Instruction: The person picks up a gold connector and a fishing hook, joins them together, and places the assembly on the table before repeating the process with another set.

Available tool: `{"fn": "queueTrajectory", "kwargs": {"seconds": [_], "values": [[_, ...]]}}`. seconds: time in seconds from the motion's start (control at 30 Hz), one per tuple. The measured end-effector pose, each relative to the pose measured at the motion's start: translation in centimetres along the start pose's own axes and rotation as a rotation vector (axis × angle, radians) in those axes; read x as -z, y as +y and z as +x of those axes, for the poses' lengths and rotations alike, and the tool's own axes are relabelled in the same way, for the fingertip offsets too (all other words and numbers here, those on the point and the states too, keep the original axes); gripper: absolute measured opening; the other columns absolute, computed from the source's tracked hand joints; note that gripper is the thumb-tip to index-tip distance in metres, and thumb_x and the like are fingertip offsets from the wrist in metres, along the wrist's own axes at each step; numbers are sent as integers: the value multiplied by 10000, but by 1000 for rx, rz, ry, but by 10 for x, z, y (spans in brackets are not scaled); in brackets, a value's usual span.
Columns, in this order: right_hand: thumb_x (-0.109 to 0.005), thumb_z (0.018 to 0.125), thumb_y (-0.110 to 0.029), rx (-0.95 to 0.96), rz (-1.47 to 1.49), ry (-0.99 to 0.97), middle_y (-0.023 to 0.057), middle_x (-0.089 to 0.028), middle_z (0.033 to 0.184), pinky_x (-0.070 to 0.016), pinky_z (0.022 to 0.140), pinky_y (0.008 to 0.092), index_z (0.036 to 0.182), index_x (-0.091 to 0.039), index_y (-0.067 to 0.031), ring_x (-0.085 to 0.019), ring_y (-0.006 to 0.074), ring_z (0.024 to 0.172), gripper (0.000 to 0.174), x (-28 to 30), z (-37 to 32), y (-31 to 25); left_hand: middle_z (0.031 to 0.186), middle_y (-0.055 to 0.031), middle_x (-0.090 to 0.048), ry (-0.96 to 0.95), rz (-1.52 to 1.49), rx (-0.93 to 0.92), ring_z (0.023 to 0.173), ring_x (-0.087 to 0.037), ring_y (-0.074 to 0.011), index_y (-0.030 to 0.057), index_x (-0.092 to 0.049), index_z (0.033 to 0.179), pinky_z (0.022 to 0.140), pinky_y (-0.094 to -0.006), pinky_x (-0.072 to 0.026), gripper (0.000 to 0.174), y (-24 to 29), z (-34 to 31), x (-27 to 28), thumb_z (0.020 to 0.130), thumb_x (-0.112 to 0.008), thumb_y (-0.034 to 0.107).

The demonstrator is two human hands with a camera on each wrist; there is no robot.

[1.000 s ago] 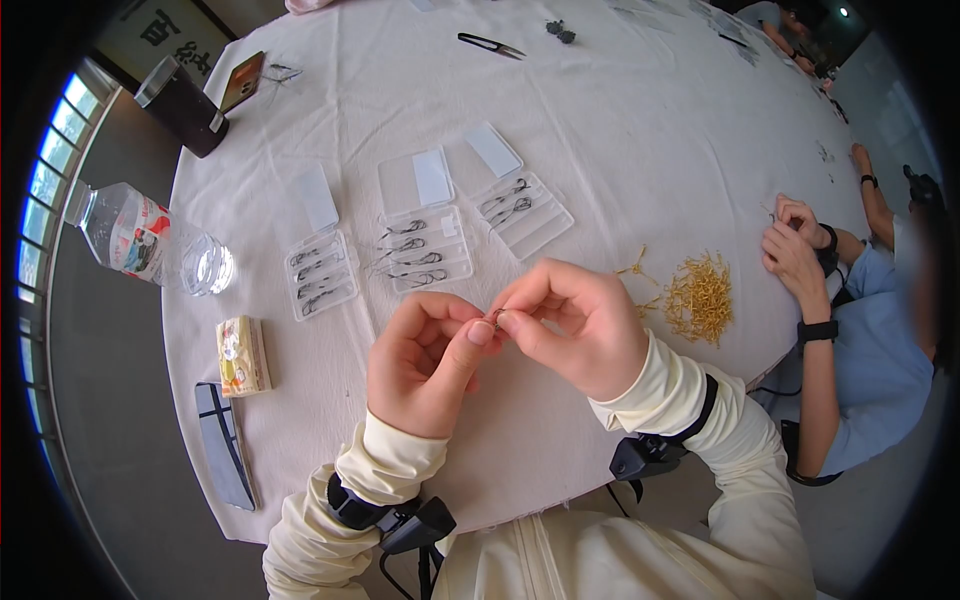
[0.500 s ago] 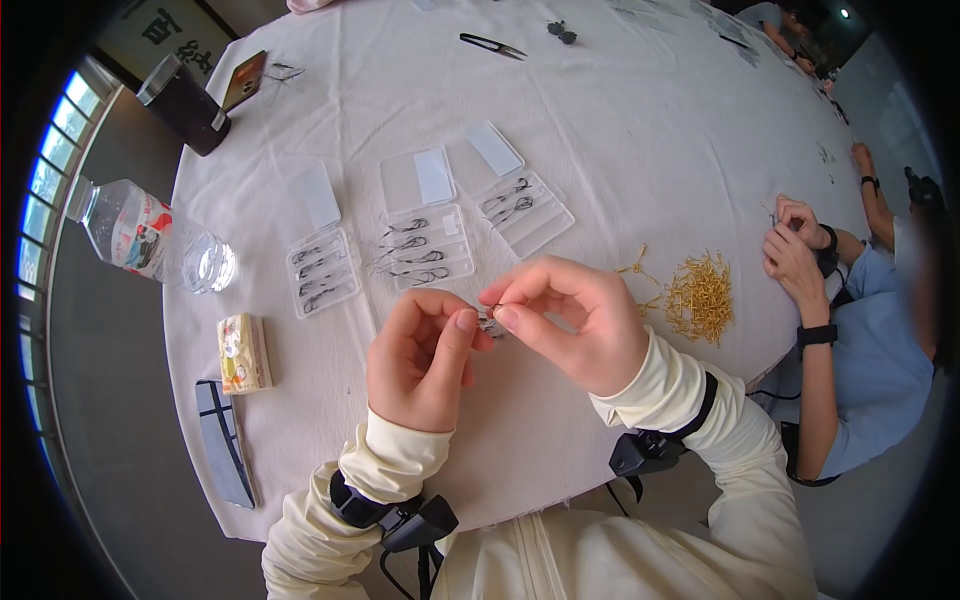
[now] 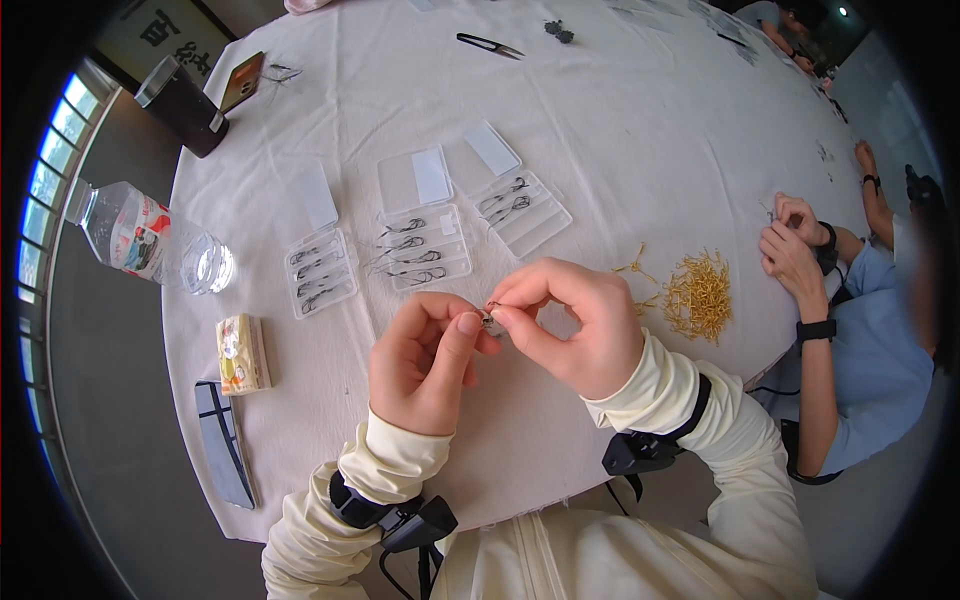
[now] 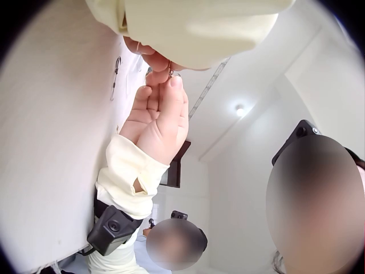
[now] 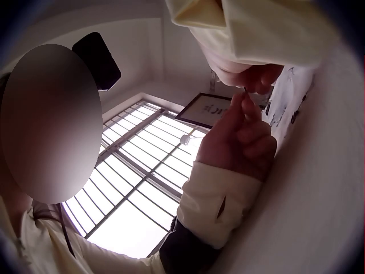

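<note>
My left hand [image 3: 420, 362] and right hand [image 3: 578, 325] meet fingertip to fingertip above the cloth, in the head view. Between them both pinch a tiny dark metal piece [image 3: 488, 318], thumb against index finger on each side; its exact shape is too small to tell. The left wrist view shows the small piece [image 4: 171, 73] at the thumb tip. Just beyond the hands lie three open clear cases [image 3: 325, 275] with dark hooks [image 3: 412, 258] in their compartments. Right of my right hand is a heap of gold-coloured pieces [image 3: 698, 297].
On the left stand a water bottle [image 3: 140, 235], a dark tumbler [image 3: 183, 105] and a tissue pack [image 3: 243, 355], with a phone [image 3: 226, 440] below. Small scissors [image 3: 490, 45] lie at the far side. Another person's hands [image 3: 793, 245] work at the right edge.
My fingertips parted slightly and came close together again, with the small piece now showing between them. The right hand has shifted a little left. The cases have not moved.
</note>
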State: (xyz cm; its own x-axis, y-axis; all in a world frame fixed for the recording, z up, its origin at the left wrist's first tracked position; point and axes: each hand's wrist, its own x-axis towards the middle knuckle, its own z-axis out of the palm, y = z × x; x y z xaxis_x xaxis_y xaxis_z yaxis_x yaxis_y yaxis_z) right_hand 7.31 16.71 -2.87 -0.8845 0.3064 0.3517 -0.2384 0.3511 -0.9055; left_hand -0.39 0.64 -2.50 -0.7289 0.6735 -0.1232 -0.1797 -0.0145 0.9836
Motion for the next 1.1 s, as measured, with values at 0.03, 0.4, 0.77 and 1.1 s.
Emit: {"fn": "queueTrajectory", "kwargs": {"seconds": [0.03,0.4,0.77,1.1], "values": [[-690,837,15,104,-97,10,68,-685,833,-546,637,271,873,-620,-5,-679,163,717,81,1,1,-2,883,-36,-645,0,4,-2,767,-595,-70,8,-565,1010,591,-202,-449,160,0,0,0,1006,-563,168],[-730,715,54,468,-426,31,52,-609,842,-520,602,321,830,-585,-39,-615,219,707,207,0,4,-2,852,-31,-641,22,63,-37,711,-576,-63,6,-561,1009,587,-199,-449,122,0,0,0,1004,-553,127],[-740,691,39,552,-551,20,67,-593,810,-515,598,316,805,-557,-24,-590,221,676,224,1,4,-5,766,-78,-679,74,476,-358,682,-685,-124,-4,-565,951,597,-226,-504,64,-3,0,0,930,-622,15],[-744,679,38,559,-551,2,74,-605,829,-520,612,314,815,-577,-16,-609,229,700,222,4,4,-5,770,-101,-654,-1,783,-664,655,-662,-153,-19,-562,934,584,-241,-504,77,1,2,6,894,-595,-76]]}}
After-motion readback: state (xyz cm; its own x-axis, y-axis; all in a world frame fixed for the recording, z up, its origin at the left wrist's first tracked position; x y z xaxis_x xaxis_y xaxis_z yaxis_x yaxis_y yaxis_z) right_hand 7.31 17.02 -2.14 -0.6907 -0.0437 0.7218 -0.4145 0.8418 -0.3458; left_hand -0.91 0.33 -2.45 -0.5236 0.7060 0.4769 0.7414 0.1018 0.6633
